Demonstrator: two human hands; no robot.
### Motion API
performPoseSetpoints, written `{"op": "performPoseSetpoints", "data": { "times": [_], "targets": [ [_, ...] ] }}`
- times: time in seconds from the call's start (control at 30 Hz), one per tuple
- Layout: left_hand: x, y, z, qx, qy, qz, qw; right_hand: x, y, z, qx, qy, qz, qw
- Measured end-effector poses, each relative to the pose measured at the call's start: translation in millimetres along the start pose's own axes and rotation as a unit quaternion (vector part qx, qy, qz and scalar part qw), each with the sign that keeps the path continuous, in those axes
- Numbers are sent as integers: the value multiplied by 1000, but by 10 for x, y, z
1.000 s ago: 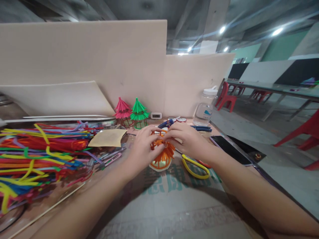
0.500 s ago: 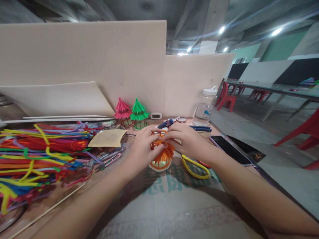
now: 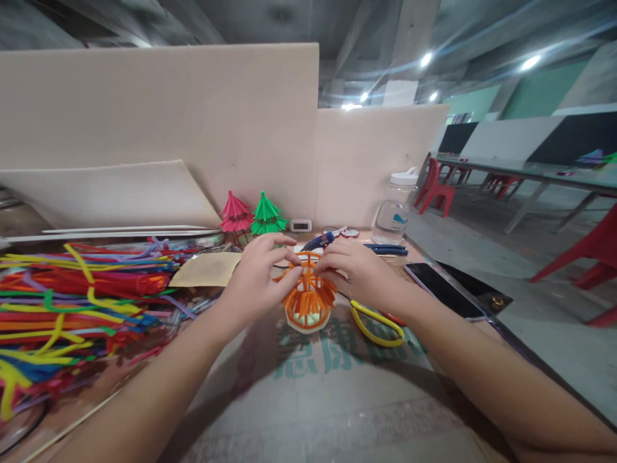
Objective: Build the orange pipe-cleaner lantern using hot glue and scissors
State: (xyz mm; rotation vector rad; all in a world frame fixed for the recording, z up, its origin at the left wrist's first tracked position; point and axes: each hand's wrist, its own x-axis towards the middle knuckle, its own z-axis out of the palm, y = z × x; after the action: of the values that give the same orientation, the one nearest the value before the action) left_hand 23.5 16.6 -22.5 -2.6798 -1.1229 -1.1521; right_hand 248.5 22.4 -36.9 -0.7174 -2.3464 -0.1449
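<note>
Many fuzzy craft stems (image 3: 62, 315) in mixed colours lie heaped on the bench (image 3: 99, 381) at our far left, nine o'clock from the orange model (image 3: 308, 301), with a thin stick (image 3: 72, 424) at eight. Moving right, we see a yellowish sheet (image 3: 205, 269) between nine and ten, then a pink model (image 3: 235, 214) between ten and eleven. Of our two hands, the left hand (image 3: 258, 273) comes in near ten, thumb and fingers spread apart; we cannot tell whether its thumb touches the orange fringe. A green model (image 3: 267, 215) stands at eleven and a small white display (image 3: 301, 225) at twelve. In the middle, the orange model stands upright on its pale base, upon a printed sheet (image 3: 313, 405). A blue-handled tool (image 3: 321, 240) lies just past twelve. Our right hand (image 3: 359, 267) is at two, fingers bent close together at the model's upper ring; we cannot tell whether they pinch it. Yellow-handled scissors (image 3: 377, 343) lie at four, a clear bottle (image 3: 391, 218) stands between one and two, and a phone (image 3: 443, 290) lies at three.
</note>
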Motion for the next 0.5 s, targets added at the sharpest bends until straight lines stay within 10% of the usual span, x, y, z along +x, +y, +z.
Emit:
{"op": "performPoseSetpoints", "data": {
  "times": [0.5],
  "targets": [
    [1,-7,10,-6,-16,9,1000,-4,-32,-19,-1,-10,18,1000]
  ]
}}
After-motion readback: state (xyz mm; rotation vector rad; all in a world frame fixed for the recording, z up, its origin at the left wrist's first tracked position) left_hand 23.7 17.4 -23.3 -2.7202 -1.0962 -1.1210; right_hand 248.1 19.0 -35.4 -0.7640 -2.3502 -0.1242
